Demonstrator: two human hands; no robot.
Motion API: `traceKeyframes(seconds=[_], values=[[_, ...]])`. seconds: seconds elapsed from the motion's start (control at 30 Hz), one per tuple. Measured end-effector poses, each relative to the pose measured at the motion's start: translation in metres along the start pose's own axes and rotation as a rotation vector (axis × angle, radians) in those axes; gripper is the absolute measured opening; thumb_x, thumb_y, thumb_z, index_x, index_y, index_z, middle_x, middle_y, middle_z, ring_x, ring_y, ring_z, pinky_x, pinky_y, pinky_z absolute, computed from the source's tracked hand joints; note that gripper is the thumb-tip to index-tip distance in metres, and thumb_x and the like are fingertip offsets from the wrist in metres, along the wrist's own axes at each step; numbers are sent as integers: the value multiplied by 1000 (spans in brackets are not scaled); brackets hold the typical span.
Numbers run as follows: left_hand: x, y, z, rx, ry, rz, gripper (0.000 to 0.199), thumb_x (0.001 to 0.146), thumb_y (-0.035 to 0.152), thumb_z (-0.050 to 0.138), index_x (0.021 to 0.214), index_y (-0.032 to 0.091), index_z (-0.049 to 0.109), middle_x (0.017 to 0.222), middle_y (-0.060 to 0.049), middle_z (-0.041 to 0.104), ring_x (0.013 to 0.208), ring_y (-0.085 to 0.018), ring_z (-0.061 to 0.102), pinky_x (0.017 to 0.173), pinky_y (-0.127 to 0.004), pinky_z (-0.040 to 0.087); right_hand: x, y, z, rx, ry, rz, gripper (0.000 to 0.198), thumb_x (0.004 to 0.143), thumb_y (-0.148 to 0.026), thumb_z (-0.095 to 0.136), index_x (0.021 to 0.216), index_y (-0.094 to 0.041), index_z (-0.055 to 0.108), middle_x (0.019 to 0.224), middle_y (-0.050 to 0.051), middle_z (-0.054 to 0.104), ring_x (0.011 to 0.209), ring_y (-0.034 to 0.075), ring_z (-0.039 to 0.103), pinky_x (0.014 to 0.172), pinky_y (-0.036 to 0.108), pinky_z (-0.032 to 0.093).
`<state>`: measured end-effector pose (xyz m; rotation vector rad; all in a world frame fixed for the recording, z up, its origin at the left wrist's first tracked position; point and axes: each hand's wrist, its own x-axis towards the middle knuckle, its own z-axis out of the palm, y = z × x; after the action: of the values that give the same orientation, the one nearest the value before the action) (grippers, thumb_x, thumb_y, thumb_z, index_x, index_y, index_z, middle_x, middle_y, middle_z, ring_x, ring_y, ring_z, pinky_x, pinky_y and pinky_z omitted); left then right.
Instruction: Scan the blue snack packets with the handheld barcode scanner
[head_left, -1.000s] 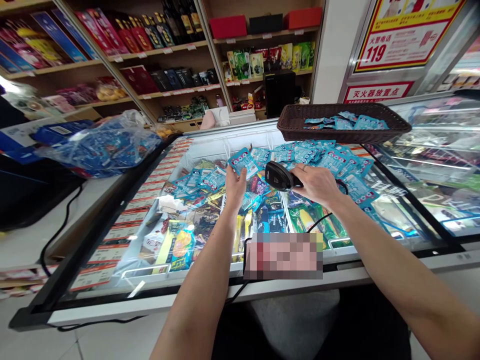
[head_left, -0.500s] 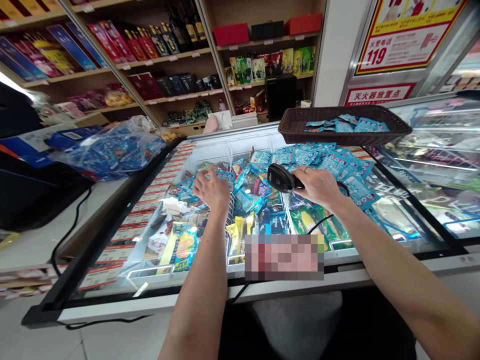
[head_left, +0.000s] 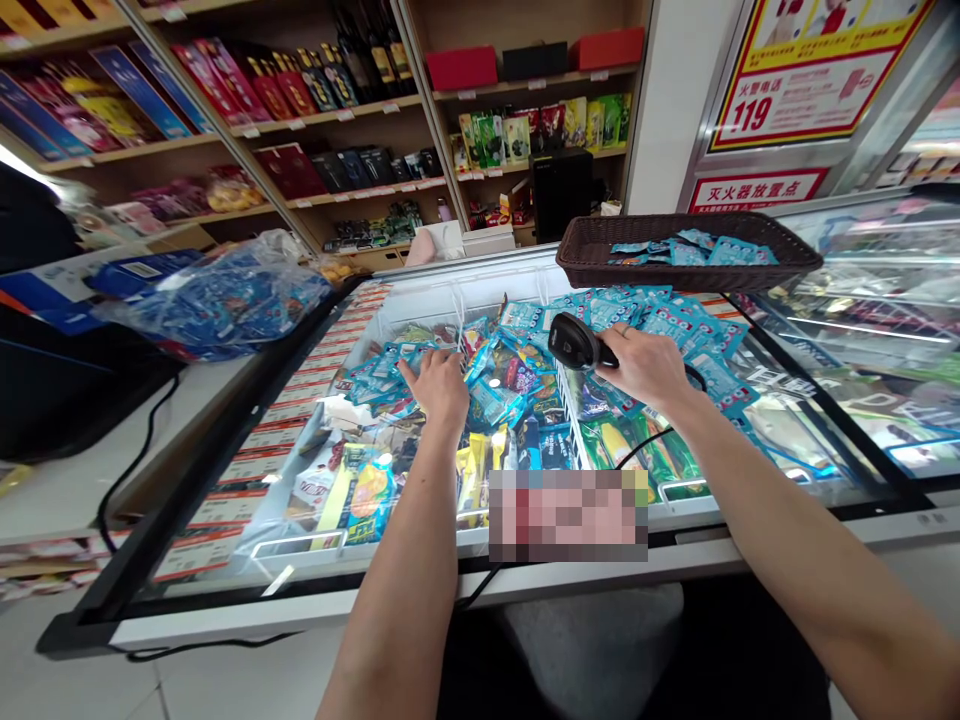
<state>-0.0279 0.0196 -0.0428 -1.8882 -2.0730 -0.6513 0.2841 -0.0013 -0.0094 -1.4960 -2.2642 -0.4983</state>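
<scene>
A black handheld barcode scanner (head_left: 573,342) is gripped in my right hand (head_left: 646,364), its head pointing left over the chest freezer (head_left: 405,585). From it a black cable runs down towards the freezer's front edge. My left hand (head_left: 439,384) is palm down, fingers somewhat apart, and nothing shows in it. It hovers over or rests on the glass beside a loose heap of small blue packets (head_left: 379,377); contact is unclear. More blue packets (head_left: 491,400) lie between my hands, and a spread of them (head_left: 712,378) is behind my right hand. Wrapped ice creams (head_left: 373,492) show through the glass.
A brown woven basket (head_left: 686,277) holding several blue packets stands at the back right. A clear plastic bag of blue packets (head_left: 232,300) sits on the left counter. Shelves of boxes and bottles line the back. A black cable (head_left: 142,470) hangs at left.
My left hand has shifted slightly right and down, uncovering more of the left heap of blue packets. My right hand has moved the scanner a little right and up.
</scene>
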Motion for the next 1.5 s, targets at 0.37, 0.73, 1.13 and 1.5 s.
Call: traceKeyframes(seconds=[0.37,0.73,1.13,1.5], values=[[10,28,17,-79,-2,280,45,96,28,24,134,24,48,139,-6,51,137,-19,37,118,-47,17,3,4,1,-52,-16,198,30,88,-46,50,101,-19,57,98,8,65,78,21,61,55,30,24],[62,47,48,-176,-292,390,48,95,31,31,140,18,41,150,-8,38,140,-23,31,112,-46,29,4,2,2,-74,-20,154,29,87,-44,53,100,-19,57,97,7,65,80,21,62,55,30,24],[33,51,26,-131,95,186,39,94,40,34,118,23,60,112,-11,62,108,-28,54,93,-42,39,4,0,-1,-67,-31,144,30,88,-45,52,100,-19,57,98,8,65,79,21,62,55,30,25],[41,32,36,-286,23,3,52,85,44,50,127,14,54,111,-16,58,107,-29,54,95,-42,42,4,0,-1,-46,-42,118,29,87,-43,53,103,-19,57,98,7,65,82,21,62,57,30,28]])
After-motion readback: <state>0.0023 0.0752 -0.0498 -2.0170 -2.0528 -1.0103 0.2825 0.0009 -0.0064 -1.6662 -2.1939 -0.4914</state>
